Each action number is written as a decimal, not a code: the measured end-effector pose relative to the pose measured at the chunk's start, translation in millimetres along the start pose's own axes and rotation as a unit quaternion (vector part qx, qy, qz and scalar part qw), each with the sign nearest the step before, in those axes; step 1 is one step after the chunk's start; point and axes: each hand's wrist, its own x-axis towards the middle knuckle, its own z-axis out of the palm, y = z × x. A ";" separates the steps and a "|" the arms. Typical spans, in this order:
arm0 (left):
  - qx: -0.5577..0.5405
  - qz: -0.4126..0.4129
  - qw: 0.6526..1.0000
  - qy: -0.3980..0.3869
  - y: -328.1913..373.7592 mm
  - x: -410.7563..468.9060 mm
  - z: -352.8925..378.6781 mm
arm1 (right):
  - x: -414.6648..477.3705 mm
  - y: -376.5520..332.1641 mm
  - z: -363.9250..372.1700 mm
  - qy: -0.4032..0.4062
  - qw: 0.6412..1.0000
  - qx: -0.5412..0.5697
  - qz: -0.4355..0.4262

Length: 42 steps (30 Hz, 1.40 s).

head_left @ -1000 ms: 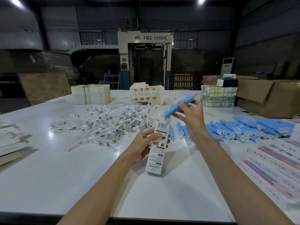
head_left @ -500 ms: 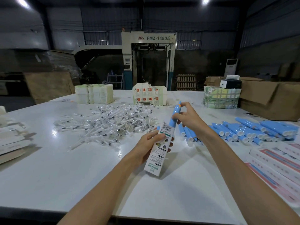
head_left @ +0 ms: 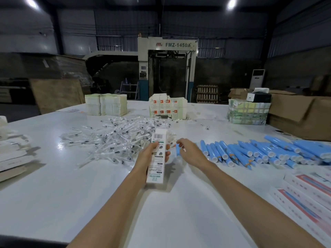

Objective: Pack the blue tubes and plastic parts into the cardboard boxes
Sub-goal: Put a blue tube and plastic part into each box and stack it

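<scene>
Head view: a narrow white printed carton (head_left: 158,158) stands on end and tilted, barcode at its top, above the middle of the white bench (head_left: 71,185). The left hand (head_left: 146,158) grasps it around the midsection, thumb on the left edge and fingers wrapped over the right edge. The right hand (head_left: 191,153) is just right of the carton, fingers loosely curled toward it. The blur does not allow telling whether this hand holds anything. A single blue tube (head_left: 177,149) shows between the two hands, partly hidden by the right fingers. To the right, a long row of blue tubes (head_left: 259,153) with white caps lies on the bench, reaching to its right edge. Just beyond the carton, to the far left of it, spreads a loose heap of clear plastic parts (head_left: 114,138). Flat printed cartons (head_left: 308,190) with red and blue stripes lie at the near right. Pale flat sheets (head_left: 14,156) lie at the left edge. Along the far side of the bench stand a stack of white packs (head_left: 105,106), a stack of cartons with orange marks (head_left: 167,107) and a wrapped bundle (head_left: 248,113). Brown cardboard boxes (head_left: 300,113) stand at the far right. Behind the bench rises a machine (head_left: 167,68) lettered FMZ-1450A.
</scene>
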 end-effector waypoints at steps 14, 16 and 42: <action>-0.027 -0.012 0.999 0.010 0.3 6.0 -5.6 | 48.6 -14.9 53.7 -0.090 0.914 -0.378 -0.115; -0.024 -0.006 1.000 0.012 -1.1 5.9 -5.2 | 48.2 -9.8 59.2 -0.072 0.930 -0.337 -0.130; 0.163 0.048 0.976 -0.135 -16.0 -37.4 44.5 | -50.5 -43.0 -91.3 0.351 0.829 0.436 -0.029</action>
